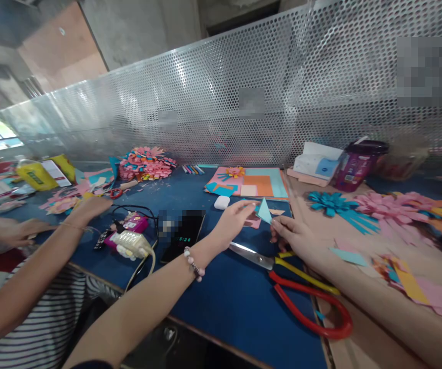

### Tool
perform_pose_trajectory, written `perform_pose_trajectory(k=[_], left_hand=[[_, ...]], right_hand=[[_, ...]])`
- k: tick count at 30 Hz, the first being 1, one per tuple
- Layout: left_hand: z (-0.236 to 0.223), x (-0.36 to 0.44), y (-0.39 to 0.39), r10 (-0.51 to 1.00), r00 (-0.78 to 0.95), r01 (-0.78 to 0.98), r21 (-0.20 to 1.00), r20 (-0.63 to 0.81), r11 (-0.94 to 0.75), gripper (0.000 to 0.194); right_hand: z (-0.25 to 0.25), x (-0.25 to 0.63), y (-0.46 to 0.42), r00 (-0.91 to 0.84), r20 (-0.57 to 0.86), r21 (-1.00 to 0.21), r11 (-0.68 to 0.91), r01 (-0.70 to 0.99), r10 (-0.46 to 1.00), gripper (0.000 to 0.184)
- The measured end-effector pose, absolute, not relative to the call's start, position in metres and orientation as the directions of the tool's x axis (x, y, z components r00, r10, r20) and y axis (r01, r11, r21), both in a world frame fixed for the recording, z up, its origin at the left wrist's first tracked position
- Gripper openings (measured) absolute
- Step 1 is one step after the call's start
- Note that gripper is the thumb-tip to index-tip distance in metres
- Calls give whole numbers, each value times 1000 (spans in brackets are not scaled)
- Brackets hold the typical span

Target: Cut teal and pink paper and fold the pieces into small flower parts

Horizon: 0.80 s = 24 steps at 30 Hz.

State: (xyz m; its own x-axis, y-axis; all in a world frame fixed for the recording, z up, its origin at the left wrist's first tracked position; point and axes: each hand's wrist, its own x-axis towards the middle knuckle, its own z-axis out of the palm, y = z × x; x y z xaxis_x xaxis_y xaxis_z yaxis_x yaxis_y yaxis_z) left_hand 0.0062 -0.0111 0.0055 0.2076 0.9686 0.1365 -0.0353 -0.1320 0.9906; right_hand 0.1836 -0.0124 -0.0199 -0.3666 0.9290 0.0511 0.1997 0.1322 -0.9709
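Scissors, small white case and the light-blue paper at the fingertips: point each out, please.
Scissors [266, 260]: head view, near the pivot.
Small white case [221, 203]: head view, middle of its top.
Light-blue paper [264, 211]: head view, middle of its face.

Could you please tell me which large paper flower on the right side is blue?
The leftmost flower there, nearest the right hand; its petals and strips are blue, while the pink flower lies to its right.

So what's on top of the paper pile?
An orange flower, blue scraps, an orange sheet and a cream square sit on the pile. What's under them is covered, so I can't see it.
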Motion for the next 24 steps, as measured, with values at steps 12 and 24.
perform_pose_trajectory(k=[12,24], left_hand=[[4,4,-9,941,338,-163,986,21,36,37],[17,1,-16,842,539,-304,941,41,149,38]], right_hand=[[-6,182,-19,-435,6,-966,118,230,900,38],[-9,194,-15,-543,-21,-999,-43,-27,840,29]])
